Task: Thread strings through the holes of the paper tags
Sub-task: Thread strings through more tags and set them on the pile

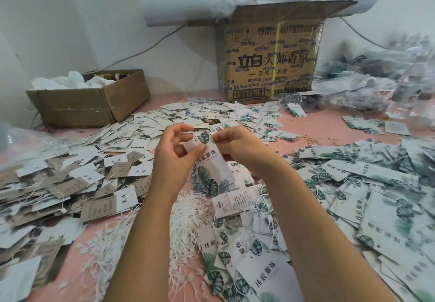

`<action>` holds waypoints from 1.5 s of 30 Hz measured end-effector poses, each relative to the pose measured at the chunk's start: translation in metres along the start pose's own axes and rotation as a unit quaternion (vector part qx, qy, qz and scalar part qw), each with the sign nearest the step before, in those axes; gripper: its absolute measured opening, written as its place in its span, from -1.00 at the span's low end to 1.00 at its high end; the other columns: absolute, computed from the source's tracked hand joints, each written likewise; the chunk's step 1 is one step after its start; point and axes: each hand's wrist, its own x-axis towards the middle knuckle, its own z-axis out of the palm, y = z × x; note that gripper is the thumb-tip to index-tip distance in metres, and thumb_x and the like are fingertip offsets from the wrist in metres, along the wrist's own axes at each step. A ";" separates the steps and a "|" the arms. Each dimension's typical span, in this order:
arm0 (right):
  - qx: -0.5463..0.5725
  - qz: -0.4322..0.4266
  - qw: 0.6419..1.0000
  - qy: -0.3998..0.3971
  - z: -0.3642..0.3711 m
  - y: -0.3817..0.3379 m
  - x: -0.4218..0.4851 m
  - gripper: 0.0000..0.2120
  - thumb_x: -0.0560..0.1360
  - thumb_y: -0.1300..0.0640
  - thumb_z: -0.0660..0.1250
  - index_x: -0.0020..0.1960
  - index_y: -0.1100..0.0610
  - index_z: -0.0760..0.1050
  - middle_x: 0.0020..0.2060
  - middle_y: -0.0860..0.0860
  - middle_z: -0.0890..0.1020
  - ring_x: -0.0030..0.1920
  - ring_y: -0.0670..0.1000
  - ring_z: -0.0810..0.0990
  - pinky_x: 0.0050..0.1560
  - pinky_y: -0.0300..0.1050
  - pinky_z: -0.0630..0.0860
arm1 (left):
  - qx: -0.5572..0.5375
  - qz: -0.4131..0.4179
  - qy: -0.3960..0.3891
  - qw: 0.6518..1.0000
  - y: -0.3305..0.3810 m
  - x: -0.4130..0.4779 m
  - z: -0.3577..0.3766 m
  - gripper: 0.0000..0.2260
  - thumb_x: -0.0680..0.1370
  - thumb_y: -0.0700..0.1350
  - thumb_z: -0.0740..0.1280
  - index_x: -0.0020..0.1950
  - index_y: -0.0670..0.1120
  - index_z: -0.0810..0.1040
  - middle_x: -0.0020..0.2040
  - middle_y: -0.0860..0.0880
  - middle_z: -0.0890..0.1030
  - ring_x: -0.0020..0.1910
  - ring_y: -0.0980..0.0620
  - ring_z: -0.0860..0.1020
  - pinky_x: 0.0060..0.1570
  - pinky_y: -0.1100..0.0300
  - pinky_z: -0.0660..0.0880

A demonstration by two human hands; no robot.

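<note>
Both hands work above the middle of the counter [324,122]: the left hand [174,158] pins the leaf-print tag [211,162] under its thumb and seems to pinch the white string [193,139], while the right hand [237,146] pinches the tag's top edge. To do this well, I'd hold the hole end steady and draw the string straight through; the hole itself is hidden.

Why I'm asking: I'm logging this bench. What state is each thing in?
Held tag: lifted, printed side up, between both hands.
Left hand: grips the held tag, thumb on its face.
Right hand: pinches the tag's top edge.
String: looped at the tag's top; threaded or not, cannot tell.
Small box: open, white material inside.
Large box: top flap open.
Loose strings: heaped below the hands.
</note>
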 end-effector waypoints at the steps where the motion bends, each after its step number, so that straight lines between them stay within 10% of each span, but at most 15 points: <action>1: 0.018 0.007 1.000 -0.013 -0.001 -0.001 0.000 -0.73 0.52 0.38 0.21 -0.27 0.15 0.54 -0.42 -0.03 0.61 -0.38 -0.09 0.57 -0.29 -0.26 0.53 | 0.003 0.002 0.005 1.000 0.000 0.000 0.000 -0.68 0.41 -0.25 0.46 -0.03 0.12 0.47 -0.08 0.04 0.55 -0.26 0.27 0.59 -0.28 0.41 0.50; 9: -0.032 0.028 0.999 0.011 -0.006 -0.003 -0.002 -0.92 0.49 0.20 0.35 -0.04 0.13 0.47 -0.23 0.13 0.64 -0.25 0.02 0.59 -0.07 0.01 0.54 | 0.063 0.014 0.017 0.998 -0.002 0.000 0.001 -0.71 0.41 -0.15 0.48 -0.06 0.19 0.47 -0.07 0.09 0.53 -0.30 0.31 0.52 -0.29 0.37 0.51; 13: -0.115 0.061 0.989 0.070 -0.012 -0.002 0.000 -0.91 0.52 0.27 0.28 -0.05 0.11 0.41 -0.26 0.01 0.59 -0.29 -0.04 0.58 -0.23 -0.09 0.58 | 0.084 -0.038 -0.013 0.996 -0.007 0.000 0.005 -0.87 0.49 -0.01 0.37 -0.04 0.16 0.45 -0.04 0.00 0.58 -0.16 0.01 0.58 -0.20 0.15 0.51; 16: -0.279 0.085 0.948 0.125 -0.024 0.006 -0.001 -0.85 0.57 0.26 0.16 0.10 0.19 0.44 -0.23 -0.04 0.48 -0.30 -0.09 0.48 -0.41 -0.30 0.44 | 0.147 -0.054 -0.037 0.987 -0.015 -0.001 0.004 -0.94 0.54 0.02 0.31 -0.04 0.12 0.44 -0.07 0.07 0.56 -0.14 0.08 0.55 -0.22 0.23 0.43; 21: -0.438 0.228 0.860 0.131 -0.051 0.018 -0.010 -0.86 0.54 0.34 0.11 0.06 0.29 0.39 -0.25 0.07 0.48 -0.26 0.00 0.43 -0.14 -0.09 0.40 | 0.265 -0.055 -0.049 0.961 -0.026 0.000 0.001 -0.92 0.51 -0.12 0.38 -0.02 -0.02 0.52 -0.05 0.06 0.57 0.00 0.05 0.48 0.10 0.07 0.43; 26: -0.459 0.267 0.839 0.114 -0.063 0.021 -0.017 -0.70 0.54 0.35 0.09 0.27 0.34 0.34 0.22 0.22 0.48 0.18 0.16 0.48 0.03 -0.07 0.42 | 0.422 -0.073 -0.100 0.898 -0.033 -0.002 0.000 -0.73 0.47 0.03 0.40 0.15 0.10 0.51 0.29 0.08 0.46 0.33 -0.03 0.22 0.07 0.16 0.16; 37: -0.486 0.302 0.818 0.062 -0.069 0.029 -0.012 -0.92 0.50 0.39 0.13 -0.14 0.26 0.31 -0.29 0.07 0.37 -0.11 0.11 0.43 -0.05 -0.09 0.44 | 0.450 -0.092 -0.127 0.879 -0.043 -0.003 -0.003 -0.61 0.49 0.06 0.38 0.30 0.16 0.44 0.36 0.11 0.42 0.31 -0.06 0.23 0.15 0.11 0.19; 45: -0.499 0.297 0.813 0.053 -0.070 0.034 -0.010 -0.87 0.52 0.36 0.09 0.00 0.23 0.37 -0.12 0.09 0.44 0.05 0.13 0.50 0.07 -0.06 0.49 | 0.479 -0.034 -0.107 0.871 -0.047 -0.007 -0.002 -0.61 0.49 0.07 0.34 0.32 0.18 0.45 0.27 0.10 0.48 0.22 -0.02 0.29 0.07 0.16 0.18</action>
